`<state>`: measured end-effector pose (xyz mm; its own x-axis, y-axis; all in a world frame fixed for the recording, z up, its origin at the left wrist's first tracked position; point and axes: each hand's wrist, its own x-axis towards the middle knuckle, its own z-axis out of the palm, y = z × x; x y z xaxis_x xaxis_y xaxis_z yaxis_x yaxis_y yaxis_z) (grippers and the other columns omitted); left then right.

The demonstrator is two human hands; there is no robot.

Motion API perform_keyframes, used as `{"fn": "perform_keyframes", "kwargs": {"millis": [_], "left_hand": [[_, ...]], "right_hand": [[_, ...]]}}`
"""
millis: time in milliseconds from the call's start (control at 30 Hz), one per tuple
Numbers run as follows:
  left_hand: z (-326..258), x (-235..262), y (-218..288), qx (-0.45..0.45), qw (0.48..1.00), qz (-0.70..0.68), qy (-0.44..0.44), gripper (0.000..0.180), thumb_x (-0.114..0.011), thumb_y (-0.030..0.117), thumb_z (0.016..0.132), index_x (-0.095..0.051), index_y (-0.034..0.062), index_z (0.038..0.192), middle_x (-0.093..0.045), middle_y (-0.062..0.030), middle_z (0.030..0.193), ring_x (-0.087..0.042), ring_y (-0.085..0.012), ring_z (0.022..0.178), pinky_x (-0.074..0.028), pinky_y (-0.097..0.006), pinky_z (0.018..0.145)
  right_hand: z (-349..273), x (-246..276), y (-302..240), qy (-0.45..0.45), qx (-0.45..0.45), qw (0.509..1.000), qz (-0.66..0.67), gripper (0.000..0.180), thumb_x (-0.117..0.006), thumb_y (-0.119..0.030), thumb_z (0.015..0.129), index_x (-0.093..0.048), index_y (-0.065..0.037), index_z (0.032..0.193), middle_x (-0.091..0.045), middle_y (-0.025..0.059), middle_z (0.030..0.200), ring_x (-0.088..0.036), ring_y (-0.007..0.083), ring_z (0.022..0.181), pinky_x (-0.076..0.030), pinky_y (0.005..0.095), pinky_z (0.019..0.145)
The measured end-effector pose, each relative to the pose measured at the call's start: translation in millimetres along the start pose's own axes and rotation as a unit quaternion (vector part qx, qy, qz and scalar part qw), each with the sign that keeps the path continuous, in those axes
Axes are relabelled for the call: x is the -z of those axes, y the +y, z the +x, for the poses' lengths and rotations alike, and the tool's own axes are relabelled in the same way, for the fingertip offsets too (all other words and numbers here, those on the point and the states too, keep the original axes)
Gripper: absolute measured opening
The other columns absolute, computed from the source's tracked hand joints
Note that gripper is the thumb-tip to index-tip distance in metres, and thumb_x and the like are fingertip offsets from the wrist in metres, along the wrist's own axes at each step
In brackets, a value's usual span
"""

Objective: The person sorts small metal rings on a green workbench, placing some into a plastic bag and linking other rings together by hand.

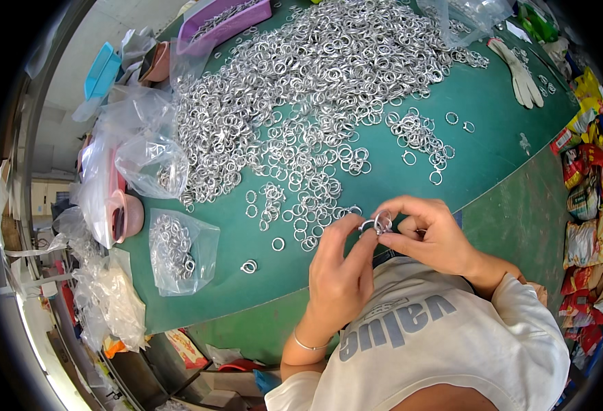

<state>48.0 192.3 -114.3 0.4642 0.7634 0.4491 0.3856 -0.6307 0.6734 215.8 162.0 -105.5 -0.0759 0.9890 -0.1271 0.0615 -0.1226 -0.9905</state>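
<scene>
Just past the table's near edge, my left hand (339,274) and my right hand (433,236) meet with fingertips almost touching. Between the left thumb and forefinger is a silver metal ring (365,225), partly covered by the fingers. My right thumb and forefinger pinch another silver ring (383,220), tilted up and touching or overlapping the first; whether they are linked, I cannot tell. Beyond the hands spreads a large heap of similar rings (329,61), some with small tabs. A loose ring (278,244) and a small stack of rings (249,266) lie left of my left hand.
On the green table (247,226) a clear bag of rings (176,250) lies at the left. Behind it stand a pink cup (129,214) and crumpled plastic bags (109,171). A purple tray (247,20) is at the far side, a white glove (517,75) far right. Colourful packets (582,240) line the right.
</scene>
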Motion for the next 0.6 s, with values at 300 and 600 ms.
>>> {"fn": "perform_keyframes", "kwargs": {"millis": [300,600], "left_hand": [[2.4,2.4,2.4,0.093,0.983,-0.159,0.001,0.016,-0.059,-0.01,0.075,-0.063,-0.0049,0.089,-0.058,-0.0129,0.096,-0.061,-0.0186,0.077,-0.048,-0.026,0.069],[4.0,10.5,-2.2,0.071,0.976,-0.199,-0.049,0.016,-0.056,-0.012,0.076,-0.062,-0.0057,0.089,-0.057,-0.0138,0.097,-0.06,-0.0204,0.079,-0.048,-0.026,0.069]], "right_hand": [[1.8,-1.5,18.6,0.045,0.154,0.984,-0.077,0.01,-0.057,-0.002,0.086,-0.063,0.001,0.093,-0.059,0.0054,0.072,-0.051,0.0097,0.057,-0.038,0.0246,0.05],[-2.5,5.2,7.8,-0.076,-0.041,0.965,0.249,0.013,-0.05,-0.007,0.092,-0.054,0.001,0.101,-0.061,0.0031,0.085,-0.053,0.0061,0.064,-0.041,0.0218,0.054]]}}
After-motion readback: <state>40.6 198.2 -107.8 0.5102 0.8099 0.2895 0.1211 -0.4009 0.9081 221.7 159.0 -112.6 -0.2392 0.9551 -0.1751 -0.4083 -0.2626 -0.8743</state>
